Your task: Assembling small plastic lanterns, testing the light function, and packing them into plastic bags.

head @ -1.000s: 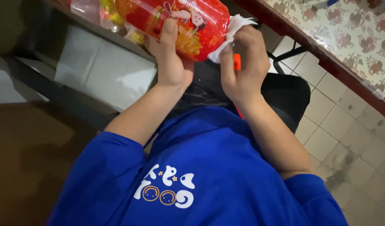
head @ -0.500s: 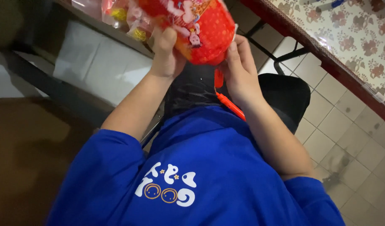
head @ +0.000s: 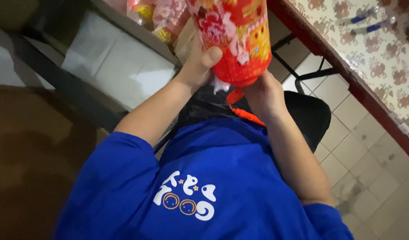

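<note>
At nine o'clock of the view lies a dark brown surface [head: 31, 146], and beside it a dark metal frame rail [head: 66, 89] runs up toward eleven, carrying pale grey panels [head: 120, 66]. On the shelf edge at twelve sit clear packets with yellow and pink contents [head: 155, 18], near the person's work but not touched.

The left hand [head: 197, 66] comes in from seven o'clock and presses against the left side of the red flowered lantern-like cylinder [head: 237, 35], thumb laid across its lower curve and the other fingers hidden behind it, so their spread cannot be told. It seems to steady the cylinder upright over the lap, tipped toward the camera.

The right hand [head: 264, 95] cups the cylinder's base from five o'clock, fingers curled together under it, probably to bear its weight. White tissue [head: 220, 84] and an orange-red cord [head: 244, 113] hang from the base between the two hands, above the blue shirt [head: 213, 178].

At two o'clock stands a table with a floral cloth [head: 369, 58] bearing two pens [head: 364, 20]; below, a black chair seat [head: 311, 115] on pale floor tiles [head: 360, 164].
</note>
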